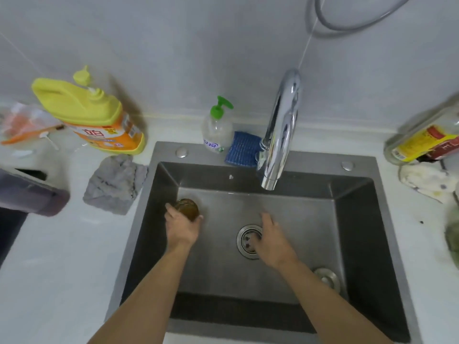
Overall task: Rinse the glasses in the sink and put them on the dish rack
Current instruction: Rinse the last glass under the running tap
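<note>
An amber glass [186, 207] stands upright at the left of the steel sink [352, 219]. My left hand [181, 227] grips it from the near side, fingers and thumb curled round its wall. My right hand [272, 238] hovers over the round drain strainer [248, 240] in the middle of the basin, fingers relaxed, holding nothing. The chrome faucet [280, 135] arches over the back of the sink; no water runs from its spout. No dish rack is in view.
A yellow detergent jug [92, 115], a grey cloth [115, 183], a green-pump soap bottle [217, 127] and a blue sponge [242, 148] stand behind and left of the sink. A dark container [29, 192] sits far left. Bottles and a rag [427, 180] lie at the right.
</note>
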A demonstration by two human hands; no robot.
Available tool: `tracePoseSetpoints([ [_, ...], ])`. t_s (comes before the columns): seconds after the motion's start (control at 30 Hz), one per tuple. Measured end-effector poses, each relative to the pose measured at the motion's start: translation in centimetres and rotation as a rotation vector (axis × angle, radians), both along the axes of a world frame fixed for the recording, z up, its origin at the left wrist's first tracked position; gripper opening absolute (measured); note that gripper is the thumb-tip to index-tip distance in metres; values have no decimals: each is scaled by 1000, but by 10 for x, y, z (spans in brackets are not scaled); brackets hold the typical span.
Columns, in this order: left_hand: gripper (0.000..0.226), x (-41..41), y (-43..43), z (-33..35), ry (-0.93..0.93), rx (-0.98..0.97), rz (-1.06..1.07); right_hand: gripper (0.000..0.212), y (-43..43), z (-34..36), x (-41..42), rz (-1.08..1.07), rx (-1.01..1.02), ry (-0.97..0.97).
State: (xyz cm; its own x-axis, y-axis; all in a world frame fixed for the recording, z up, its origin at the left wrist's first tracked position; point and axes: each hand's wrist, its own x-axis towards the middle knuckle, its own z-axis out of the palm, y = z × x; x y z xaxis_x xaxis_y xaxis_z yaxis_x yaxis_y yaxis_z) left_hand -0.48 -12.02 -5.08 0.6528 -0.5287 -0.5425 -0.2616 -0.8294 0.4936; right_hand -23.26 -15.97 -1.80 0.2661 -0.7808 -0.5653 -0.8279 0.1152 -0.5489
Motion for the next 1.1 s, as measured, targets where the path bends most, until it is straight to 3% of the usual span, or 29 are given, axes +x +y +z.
tracePoseSetpoints([
  [0.1, 118, 3, -15, -10, -14, -18, -70, 64, -13, 2, 6, -78, -54, -32],
  [0.23, 121, 12, -20, -26, -353, 106, -353, 59, -22, 6, 13, -155, -94, -69],
  [0.3, 120, 19, -18, -33, -423, 204, -452, 60, -27, 8, 16, -164, -120, -68],
  [0.4, 110, 26, -14, -37, -326, 264, -505, 62, -32, 14, 18, -188, -171, -96],
  [0.53, 97, 31, -13, -37, -209, 163, -402, 63, -36, 23, 21, -274, -241, -176],
  [0.7, 109, 11, -17, -31, -40, 88, -321, 79, -48, 33, 23, -353, -299, -329],
  [0.97, 106, -38, -36, 18, 170, -112, -273, 63, -58, 43, 16, -343, -332, -339],
  [1.1, 109, -50, -46, 39, 232, -258, -288, 67, -61, 54, 19, -362, -297, -383],
])
